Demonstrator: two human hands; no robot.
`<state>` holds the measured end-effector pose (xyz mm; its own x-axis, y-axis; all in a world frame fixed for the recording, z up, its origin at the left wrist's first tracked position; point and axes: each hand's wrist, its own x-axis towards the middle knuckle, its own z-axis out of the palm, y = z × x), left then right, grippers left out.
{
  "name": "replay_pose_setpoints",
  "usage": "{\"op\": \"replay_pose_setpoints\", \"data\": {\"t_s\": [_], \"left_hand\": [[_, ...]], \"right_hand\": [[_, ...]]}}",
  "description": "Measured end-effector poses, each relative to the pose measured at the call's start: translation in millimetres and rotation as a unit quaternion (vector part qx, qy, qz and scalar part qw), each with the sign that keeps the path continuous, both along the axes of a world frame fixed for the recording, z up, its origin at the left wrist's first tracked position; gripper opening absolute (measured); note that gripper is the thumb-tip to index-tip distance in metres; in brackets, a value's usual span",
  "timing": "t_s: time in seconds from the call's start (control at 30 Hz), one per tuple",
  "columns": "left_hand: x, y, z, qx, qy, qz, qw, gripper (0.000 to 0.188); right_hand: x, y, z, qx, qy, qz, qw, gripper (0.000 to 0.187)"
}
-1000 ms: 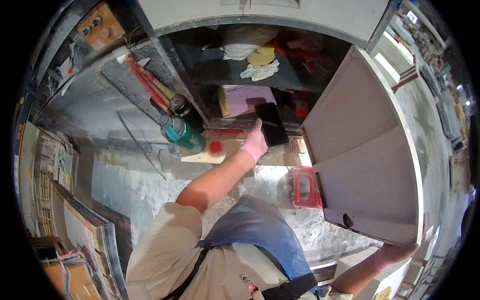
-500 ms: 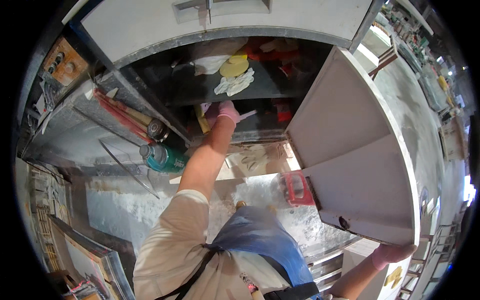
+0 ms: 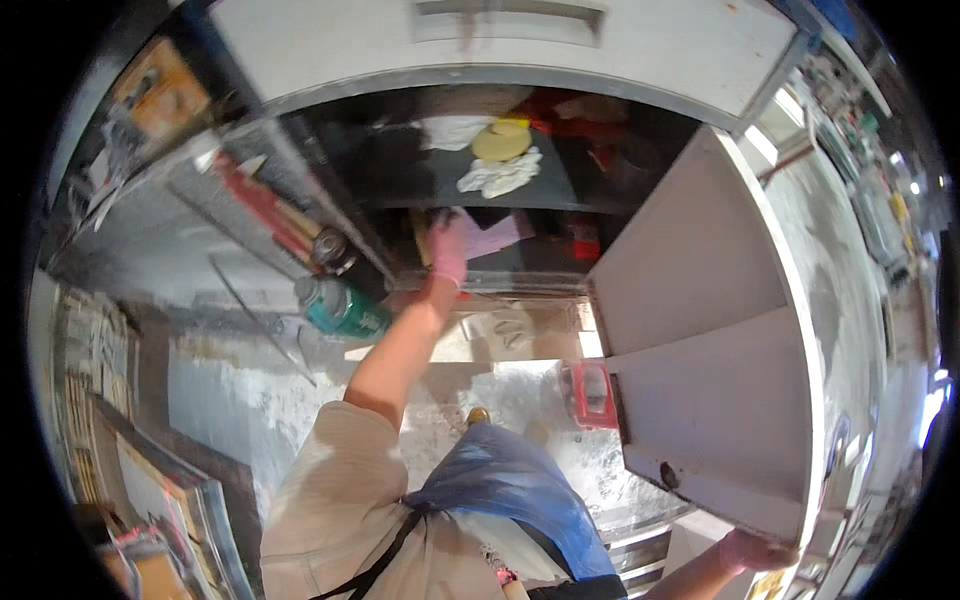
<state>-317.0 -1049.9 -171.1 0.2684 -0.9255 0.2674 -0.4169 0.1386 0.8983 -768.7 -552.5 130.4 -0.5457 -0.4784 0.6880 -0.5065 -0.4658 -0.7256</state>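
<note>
- A grey, stained floor fills the lower left of the frame, with stacked panels towards the rim.
- Left of centre, a teal bottle is beside the open cabinet; I can't see inside it.
- My left hand, pink-gloved, is in the cabinet's lower compartment — too blurred to tell how open the fingers are or whether they grip anything.
- Just right of it lies a lilac sheet: probably light and easily creased, best taken by an edge.
- Above, the upper shelf bears a crumpled white cloth touching a pale yellow disc.
- Further right, a red item sits in the lower compartment.
- At right, the white door hangs open — likely stiff, fairly heavy, best held by its free edge.
- Lower right, my right hand is curled round its bottom corner.
</note>
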Motion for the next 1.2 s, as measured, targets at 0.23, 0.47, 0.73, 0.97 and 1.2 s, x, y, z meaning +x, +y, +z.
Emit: {"op": "replay_pose_setpoints", "data": {"t_s": [0.23,0.47,0.73,0.97,1.2], "left_hand": [[-58.9,242.1,8.9,0.188,0.186,-0.093,0.96,0.032],[-21.1,431.8,-50.5,0.26,0.14,-0.032,0.955,0.033],[-21.9,546.3,11.8,0.254,0.403,0.2,0.856,0.036],[15.9,595.4,16.6,0.243,0.387,0.245,0.855,0.029],[86.4,577.3,40.3,0.171,0.411,0.271,0.853,0.024]], "right_hand": [[34.9,-35.9,35.4,0.167,0.194,0.153,0.955,0.064],[155.8,-142.0,28.1,0.1,0.175,0.531,0.823,0.057],[235.3,-245.3,7.2,0.212,0.189,0.6,0.748,0.041],[288.2,-363.6,-34.0,0.264,0.194,0.558,0.762,0.045],[307.9,-417.7,-34.5,0.259,0.265,0.428,0.824,0.052]]}}
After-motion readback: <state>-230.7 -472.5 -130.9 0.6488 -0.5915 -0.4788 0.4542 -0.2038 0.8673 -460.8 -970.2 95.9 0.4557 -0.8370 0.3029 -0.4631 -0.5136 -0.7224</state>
